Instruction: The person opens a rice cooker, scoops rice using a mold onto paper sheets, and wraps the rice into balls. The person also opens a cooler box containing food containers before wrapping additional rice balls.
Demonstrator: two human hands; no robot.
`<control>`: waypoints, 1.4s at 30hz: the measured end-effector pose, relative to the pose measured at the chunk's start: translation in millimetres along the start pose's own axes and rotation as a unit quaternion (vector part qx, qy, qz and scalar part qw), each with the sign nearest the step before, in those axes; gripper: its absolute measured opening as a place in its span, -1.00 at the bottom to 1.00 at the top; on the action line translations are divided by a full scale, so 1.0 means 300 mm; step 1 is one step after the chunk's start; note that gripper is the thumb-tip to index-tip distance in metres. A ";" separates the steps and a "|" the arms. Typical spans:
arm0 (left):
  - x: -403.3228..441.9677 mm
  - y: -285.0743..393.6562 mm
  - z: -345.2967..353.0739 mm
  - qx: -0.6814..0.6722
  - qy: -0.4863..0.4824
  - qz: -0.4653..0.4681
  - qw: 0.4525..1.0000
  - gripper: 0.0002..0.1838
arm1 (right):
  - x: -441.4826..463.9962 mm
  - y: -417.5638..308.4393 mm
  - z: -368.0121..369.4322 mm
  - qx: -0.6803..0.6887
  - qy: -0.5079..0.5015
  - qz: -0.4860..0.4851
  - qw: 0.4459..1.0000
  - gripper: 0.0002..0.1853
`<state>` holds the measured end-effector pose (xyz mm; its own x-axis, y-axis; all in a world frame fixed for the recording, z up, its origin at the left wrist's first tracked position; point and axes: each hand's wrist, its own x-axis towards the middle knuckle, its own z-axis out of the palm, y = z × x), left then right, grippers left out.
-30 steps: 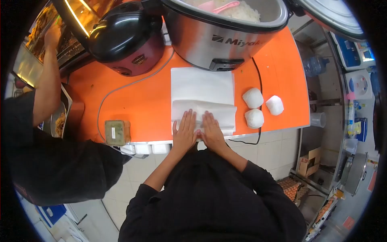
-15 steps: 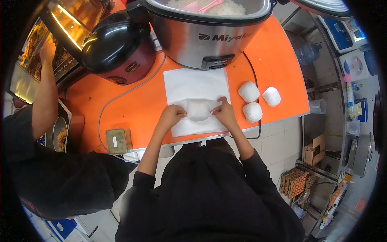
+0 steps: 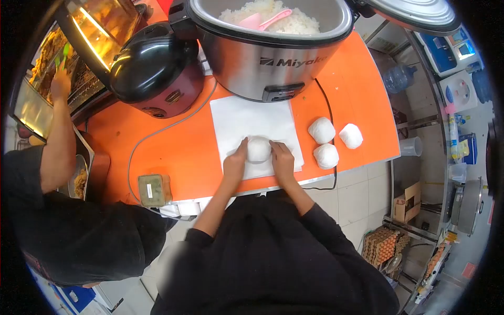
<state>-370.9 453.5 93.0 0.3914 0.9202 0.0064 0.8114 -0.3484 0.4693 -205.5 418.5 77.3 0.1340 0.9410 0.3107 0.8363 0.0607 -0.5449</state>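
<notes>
A rounded white paper-wrapped bundle sits on a stack of white paper sheets near the front edge of the orange table. My left hand presses against its left side, and my right hand grips it from the right. Its contents are hidden by the paper. To the right are three similar wrapped bundles, two of them touching each other. Behind the sheets stands a large steel rice cooker, open, with cooked rice and a pink rice paddle inside.
A smaller black-and-maroon rice cooker stands left of the large one. A grey cord and a dark cord cross the table. A square box sits at the front left. A co-worker's arm reaches into a lit food display with a green-handled tool.
My hands have come closer together, from pinching the paper's two side ends to cupping the bundle, whose ends are now folded in. The co-worker's hand now shows a green handle.
</notes>
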 end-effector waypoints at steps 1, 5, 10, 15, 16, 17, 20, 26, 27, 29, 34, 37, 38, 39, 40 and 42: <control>-0.022 0.020 0.018 -0.039 0.020 -0.038 0.998 -0.40 | -0.012 0.000 0.017 0.033 0.015 0.025 0.999 -0.63; -0.076 0.029 0.079 -0.152 0.102 0.002 0.983 -0.33 | -0.076 -0.029 0.016 0.034 -0.008 -0.006 0.999 -0.41; -0.100 0.071 0.028 -0.227 -0.004 -0.053 0.972 -0.20 | -0.048 -0.106 0.029 0.265 -0.030 0.081 0.960 -0.34; -0.043 0.208 -0.025 -0.203 0.159 0.029 0.966 -0.22 | 0.105 -0.193 -0.051 0.699 0.000 0.318 0.641 -0.48; -0.034 0.256 -0.046 -0.203 0.156 0.034 0.966 -0.22 | 0.112 -0.219 -0.098 0.707 0.012 0.315 0.633 -0.48; -0.024 0.309 -0.064 -0.389 0.204 0.004 0.898 -0.27 | 0.114 -0.231 -0.129 0.714 0.023 0.313 0.625 -0.48; 0.002 0.389 -0.130 -0.647 0.186 -0.097 0.733 -0.36 | 0.051 -0.192 -0.125 0.633 0.034 0.252 0.731 -0.48; 0.044 0.429 -0.078 -0.662 0.118 -0.110 0.732 -0.38 | 0.094 -0.082 -0.368 0.568 -0.077 0.203 0.794 -0.47; 0.062 0.452 -0.068 -0.711 0.101 -0.088 0.690 -0.30 | 0.116 -0.031 -0.405 0.587 -0.127 0.187 0.777 -0.49; 0.080 0.486 -0.042 -0.757 0.087 -0.069 0.644 -0.21 | 0.165 0.073 -0.480 0.536 -0.181 0.224 0.793 -0.51; 0.118 0.348 0.014 -0.577 0.168 -0.143 0.786 -0.16 | 0.364 0.494 -0.562 0.354 -0.024 0.293 0.888 -0.48; 0.060 0.159 0.012 -0.131 0.256 -0.190 0.938 -0.25 | 0.415 0.843 -0.568 0.277 -0.031 0.279 0.919 -0.47; 0.035 0.127 0.002 -0.055 0.244 -0.170 0.953 -0.31 | 0.407 0.919 -0.564 0.274 -0.055 0.249 0.927 -0.49; 0.007 0.105 -0.001 -0.054 0.251 -0.173 0.951 -0.31 | 0.406 0.991 -0.576 0.133 -0.110 0.201 0.964 -0.56; -0.010 0.087 -0.002 0.017 0.169 -0.155 0.973 -0.36 | 0.455 0.945 -0.603 -0.013 -0.159 0.146 0.976 -0.61; -0.047 0.076 0.007 0.084 0.088 -0.140 0.983 -0.39 | 0.576 0.654 -0.792 -0.355 -0.327 0.179 0.857 -0.69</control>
<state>-357.1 432.3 101.8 0.0736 0.9956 0.0582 0.9426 -0.0885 0.3220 108.2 514.0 209.2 0.3165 0.8567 -0.4073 0.9479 -0.2692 0.1703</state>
